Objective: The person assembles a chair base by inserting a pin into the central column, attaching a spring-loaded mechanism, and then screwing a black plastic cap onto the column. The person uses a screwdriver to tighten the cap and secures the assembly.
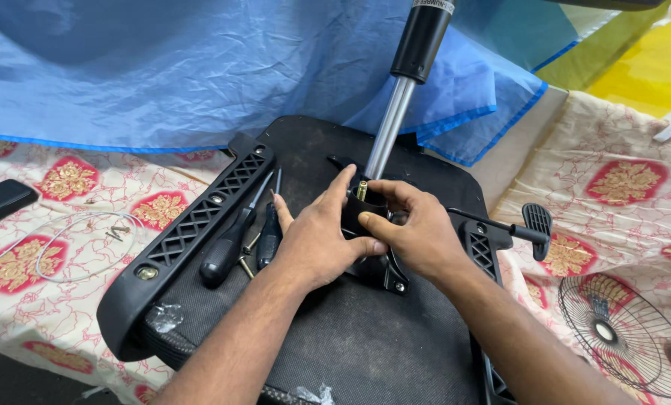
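While both hands (pixel 373 236) clamp fingers on the black metal mechanism (pixel 377 262), a chrome cylinder (pixel 388 135) rises.

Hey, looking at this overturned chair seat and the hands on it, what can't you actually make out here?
All in the head view:
- Black mechanism under the seat: mostly covered by the left hand and right hand.
- Whether the fingers grip or only rest: not clear.
- Gas cylinder: its top is cut off by the upper edge.
- Small screws on the patterned cloth: too small to count.
- Fan grille: cut off at the right edge.
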